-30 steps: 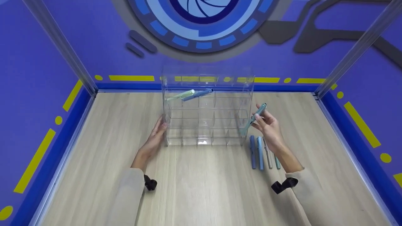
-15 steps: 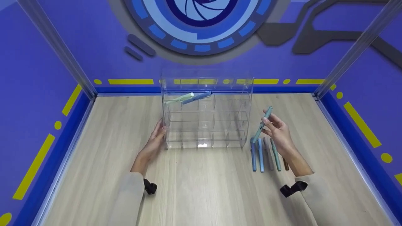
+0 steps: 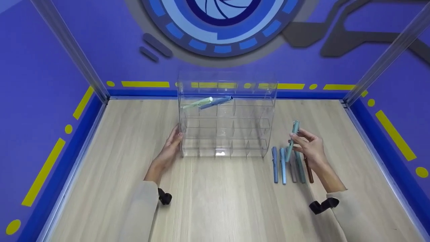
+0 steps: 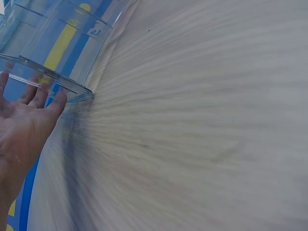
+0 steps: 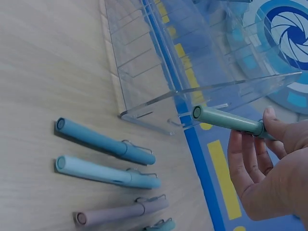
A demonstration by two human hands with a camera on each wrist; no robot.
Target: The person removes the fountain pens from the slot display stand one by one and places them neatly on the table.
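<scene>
A clear acrylic rack [image 3: 208, 133] with rows of compartments stands upright at the middle of the table. My left hand [image 3: 170, 148] rests its fingers against the rack's left side; in the left wrist view these fingers [image 4: 57, 102] lie fairly straight along the panel. My right hand [image 3: 310, 146] pinches a teal-green pen [image 3: 292, 141] between thumb and fingers, to the right of the rack. The pen is held steeply, its lower end overlapping the pens on the table in the head view. A pale green pen [image 3: 198, 102] and a blue pen [image 3: 216, 102] lie slanted in an upper row.
Several pens lie side by side right of the rack: a dark blue pen [image 3: 275, 165], a light blue pen [image 3: 283, 168], a greyish-mauve pen [image 5: 122, 211], a green pen [image 3: 300, 169] and a brown pen [image 3: 308, 171]. Purple panels [image 3: 40, 84] enclose the wooden table [image 3: 201, 195].
My right hand has moved right and towards me, away from the rack's side, with the teal-green pen now held more upright. My left hand stays at the rack's left side.
</scene>
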